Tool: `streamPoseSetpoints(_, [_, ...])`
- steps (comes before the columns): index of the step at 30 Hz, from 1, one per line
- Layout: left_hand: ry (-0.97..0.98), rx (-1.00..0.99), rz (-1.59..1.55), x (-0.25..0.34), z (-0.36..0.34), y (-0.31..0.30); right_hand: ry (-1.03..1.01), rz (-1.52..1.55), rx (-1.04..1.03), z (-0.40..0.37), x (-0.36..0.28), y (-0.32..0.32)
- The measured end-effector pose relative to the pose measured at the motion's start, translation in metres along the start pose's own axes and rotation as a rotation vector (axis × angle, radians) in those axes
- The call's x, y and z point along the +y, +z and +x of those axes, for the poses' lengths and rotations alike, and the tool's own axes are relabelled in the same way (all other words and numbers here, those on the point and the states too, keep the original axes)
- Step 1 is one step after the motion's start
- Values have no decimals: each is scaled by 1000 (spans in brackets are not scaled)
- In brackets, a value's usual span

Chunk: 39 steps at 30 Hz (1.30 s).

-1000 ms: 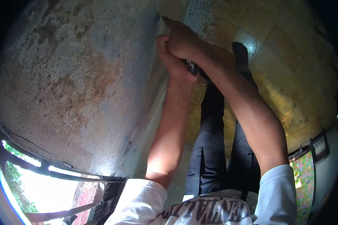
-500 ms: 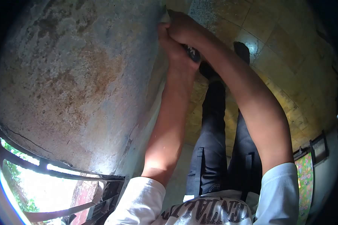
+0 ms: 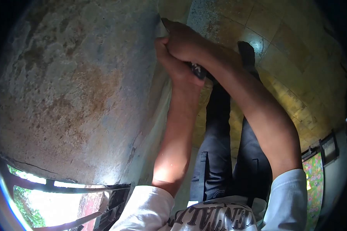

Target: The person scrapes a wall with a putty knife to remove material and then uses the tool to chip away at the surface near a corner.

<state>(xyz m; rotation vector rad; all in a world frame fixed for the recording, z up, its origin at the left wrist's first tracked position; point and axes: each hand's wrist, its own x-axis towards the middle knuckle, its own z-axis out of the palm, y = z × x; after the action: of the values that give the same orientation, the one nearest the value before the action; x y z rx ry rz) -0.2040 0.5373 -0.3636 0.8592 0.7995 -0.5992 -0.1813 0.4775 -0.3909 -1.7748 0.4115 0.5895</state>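
Both my hands are clasped together on one tool with a dark handle [image 3: 197, 70], pressed against the edge of a stained, weathered wall [image 3: 77, 88]. My left hand [image 3: 172, 66] wraps the handle from below. On top of it, my right hand [image 3: 184, 40] closes over the handle's upper part. A small pale tip [image 3: 160, 27] shows past my fingers, touching the wall's corner; most of the tool is hidden by my hands.
The wall fills the left half of the view, with a barred window [image 3: 61, 188] at the lower left. My dark trousers [image 3: 223, 161] and one foot [image 3: 246, 52] stand on a yellow tiled floor [image 3: 297, 69]. A flowered cloth [image 3: 312, 181] lies at the right.
My clasped hands slid a little farther along the wall edge and then came back, shifting slightly left. The grip on the tool is unchanged.
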Motion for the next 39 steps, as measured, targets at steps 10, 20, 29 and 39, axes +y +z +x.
streamPoseSetpoints(10, [19, 86, 0, 2, -6, 5, 40, 61, -62, 1, -5, -4])
streamPoseSetpoints(20, [-17, -8, -16, 10, 1, -18, 49, 99, -99, 1, -8, 9])
streamPoseSetpoints(29, [-68, -61, -57, 18, -1, -21, 61, 103, -35, -1, -14, 8])
streamPoseSetpoints(39, [-3, 52, -19, 14, -3, -4, -12, 43, 25, 3, -10, 8])
